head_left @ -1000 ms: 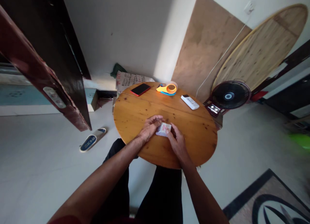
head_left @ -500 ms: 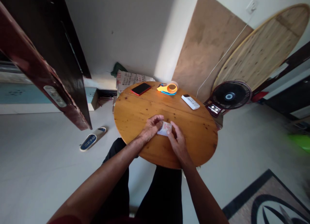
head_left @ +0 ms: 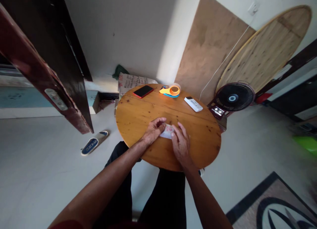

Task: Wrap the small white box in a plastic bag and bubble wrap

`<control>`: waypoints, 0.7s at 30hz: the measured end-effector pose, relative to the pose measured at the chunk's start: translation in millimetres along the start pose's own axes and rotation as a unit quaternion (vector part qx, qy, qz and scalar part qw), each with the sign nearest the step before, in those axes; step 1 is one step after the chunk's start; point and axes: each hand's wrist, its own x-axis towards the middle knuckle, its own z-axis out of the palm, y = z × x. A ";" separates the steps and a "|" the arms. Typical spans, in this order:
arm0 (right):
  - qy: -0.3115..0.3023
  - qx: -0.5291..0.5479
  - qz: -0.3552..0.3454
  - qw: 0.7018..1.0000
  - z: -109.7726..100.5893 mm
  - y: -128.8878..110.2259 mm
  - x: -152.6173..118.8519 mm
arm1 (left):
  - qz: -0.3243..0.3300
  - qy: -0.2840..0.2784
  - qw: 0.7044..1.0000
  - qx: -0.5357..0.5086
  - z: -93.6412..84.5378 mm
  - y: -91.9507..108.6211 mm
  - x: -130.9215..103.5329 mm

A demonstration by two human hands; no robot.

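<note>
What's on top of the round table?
Red-edged phone, orange tape dispenser, white device. A small pale packet is between the left hand and right hand; the tabletop beneath them is covered, so can't tell whether the packet touches it.

Left fingers (head_left: 161,127), right fingers (head_left: 182,128) at small printed packet (head_left: 166,132).

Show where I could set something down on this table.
Two patches: left, between the phone, left hand and table rim; right, between the white gadget, right hand and rim. Crowded: the middle, where both hands touch a packet, and the far edge around the tape dispenser.
</note>
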 end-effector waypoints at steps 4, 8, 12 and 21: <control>0.036 0.107 0.045 0.993 -1.0 5.2 2.2 | 0.026 0.114 0.990 -0.074 -3.6 3.5 6.0; 0.040 0.142 0.074 0.986 0.5 7.5 4.2 | 0.019 0.170 0.972 -0.158 -7.9 7.0 12.0; 0.045 0.146 0.075 0.985 1.1 7.7 4.5 | 0.012 0.172 0.972 -0.157 -8.5 6.9 12.3; 0.038 0.151 0.074 0.985 -0.5 5.6 4.2 | 0.033 0.128 0.991 0.018 -9.7 2.8 7.6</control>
